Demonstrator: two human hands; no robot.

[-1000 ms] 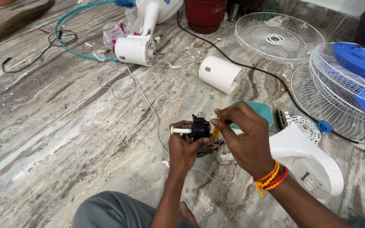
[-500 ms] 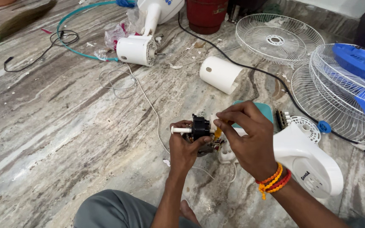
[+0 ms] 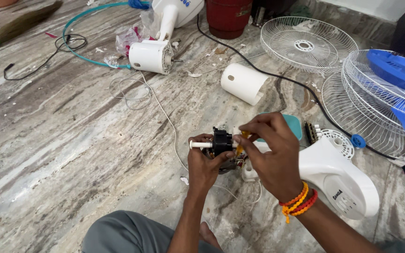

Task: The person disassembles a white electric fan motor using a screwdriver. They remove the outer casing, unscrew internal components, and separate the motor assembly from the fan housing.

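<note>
Head view, looking down: your left hand [image 3: 204,164] is closed around a small motor [image 3: 223,146], gripping it from below with the thumb up against its black block. A white shaft [image 3: 199,145] sticks out of the block to the left, past your thumb. Your right hand [image 3: 270,152] comes in from the right and pinches something yellow [image 3: 243,137] at the motor's top right edge between thumb and forefinger (what exactly the yellow piece is, you cannot tell from here). Both hands meet over the motor, held just above the marble floor [image 3: 57,140].

Just right of your right hand lies the white fan base [image 3: 341,180], with a teal part [image 3: 295,125] partly hidden behind your knuckles. Thin white wires [image 3: 169,126] run from under your hands away to the upper left, toward a white motor housing [image 3: 152,56]. Beyond your hands, a little to the right, a white cylinder cover [image 3: 243,83] lies on its side. A black cable [image 3: 277,77] passes just behind it and on to the right. Further right stand two wire grilles [image 3: 305,44], one carrying a blue blade [image 3: 401,75]. A dark red pot [image 3: 228,16] sits at the far edge, and a broom [image 3: 10,30] lies far to the upper left. Your grey-clad knee [image 3: 127,234] is below your left wrist.
</note>
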